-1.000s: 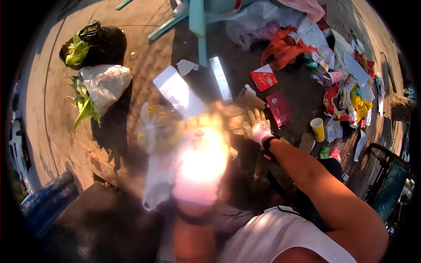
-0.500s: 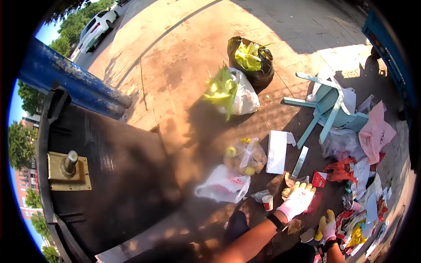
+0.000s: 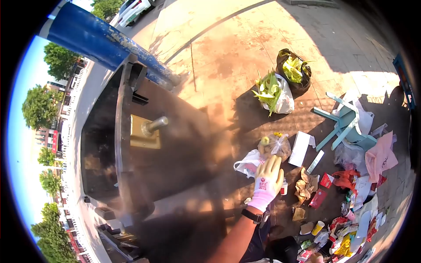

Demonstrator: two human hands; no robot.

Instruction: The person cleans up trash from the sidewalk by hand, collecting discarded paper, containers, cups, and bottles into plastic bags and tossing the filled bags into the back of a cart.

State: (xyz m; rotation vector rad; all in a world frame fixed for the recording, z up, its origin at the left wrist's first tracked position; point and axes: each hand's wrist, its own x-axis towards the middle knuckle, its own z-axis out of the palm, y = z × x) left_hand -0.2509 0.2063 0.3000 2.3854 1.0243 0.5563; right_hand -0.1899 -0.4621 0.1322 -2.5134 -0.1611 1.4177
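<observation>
Left glove (image 3: 266,182) at clear knotted plastic bag (image 3: 280,143); fingers extended, no grip seen.
Apparent step: reaching. Bag on pavement (image 3: 228,65), between white plastic bag (image 3: 248,162) and white box (image 3: 299,148). Taking hold would call for closing fingers at the knot. Contact indeterminate; paper cup (image 3: 284,189) partly hidden; right hand not discernible, grip cannot be told.

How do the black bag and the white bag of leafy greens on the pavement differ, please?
The black bag is dark; the white bag is pale.
The black bag sits mouth up, whereas the white bag lies tipped on its side.
Leaves mostly sit within the black bag's mouth, but spill well out of the white bag's.
Both are open and hold green leaves.
</observation>
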